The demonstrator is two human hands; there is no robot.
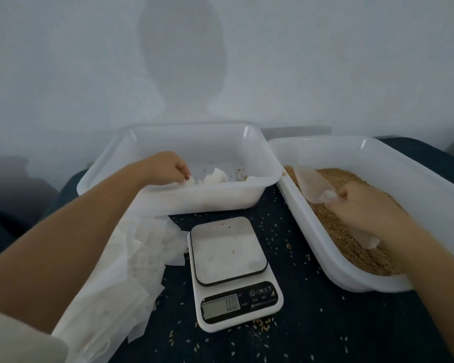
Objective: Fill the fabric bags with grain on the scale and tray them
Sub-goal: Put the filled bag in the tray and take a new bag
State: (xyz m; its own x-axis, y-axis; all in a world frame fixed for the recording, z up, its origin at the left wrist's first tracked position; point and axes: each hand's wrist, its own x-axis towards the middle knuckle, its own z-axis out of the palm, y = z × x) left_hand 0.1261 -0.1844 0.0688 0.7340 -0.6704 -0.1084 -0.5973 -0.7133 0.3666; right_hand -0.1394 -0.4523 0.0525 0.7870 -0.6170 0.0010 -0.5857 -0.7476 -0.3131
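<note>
My left hand reaches into the white tray at the back and pinches a white fabric bag lying on its floor. My right hand is in the right tub of brown grain, curled round a white scoop that lies on the grain. A white fabric piece shows under that wrist. The digital scale stands in the middle with a bare platform.
A heap of flat white fabric bags lies at the left under my left forearm. Loose grains are scattered on the dark cloth around the scale. A pale wall rises right behind the tray.
</note>
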